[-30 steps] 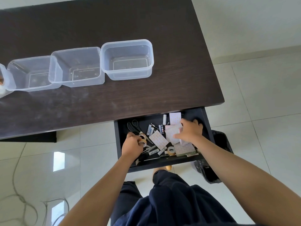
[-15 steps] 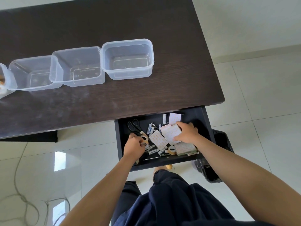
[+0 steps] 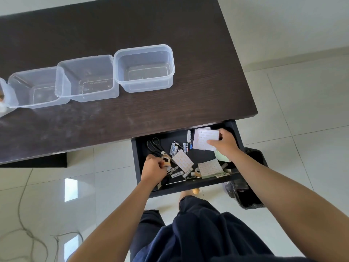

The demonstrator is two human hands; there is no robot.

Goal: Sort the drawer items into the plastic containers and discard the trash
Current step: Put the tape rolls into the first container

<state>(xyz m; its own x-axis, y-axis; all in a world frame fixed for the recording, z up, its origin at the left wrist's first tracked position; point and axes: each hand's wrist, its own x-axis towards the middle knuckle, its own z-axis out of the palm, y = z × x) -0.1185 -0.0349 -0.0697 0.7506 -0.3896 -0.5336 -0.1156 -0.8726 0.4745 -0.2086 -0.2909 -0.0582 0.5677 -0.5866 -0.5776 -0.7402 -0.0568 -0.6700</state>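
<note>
My left hand [image 3: 154, 170] grips a tape roll [image 3: 166, 162] low in the open drawer [image 3: 190, 188]; right hand [image 3: 225, 143] pinches a paper sheet [image 3: 204, 138] at the back-right corner. Lift both straight up w/o snagging scissors [image 3: 154, 146] or batteries [image 3: 181, 147], then over to the containers [image 3: 144, 68] on the tabletop [image 3: 188, 103].

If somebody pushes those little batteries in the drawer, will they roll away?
Probably a bit. The small cylindrical batteries are round and lie loose on the flat black drawer floor, so a sideways nudge likely rolls them. They look light too. The drawer's walls and the black-handled scissors nearby would probably stop them.
</note>
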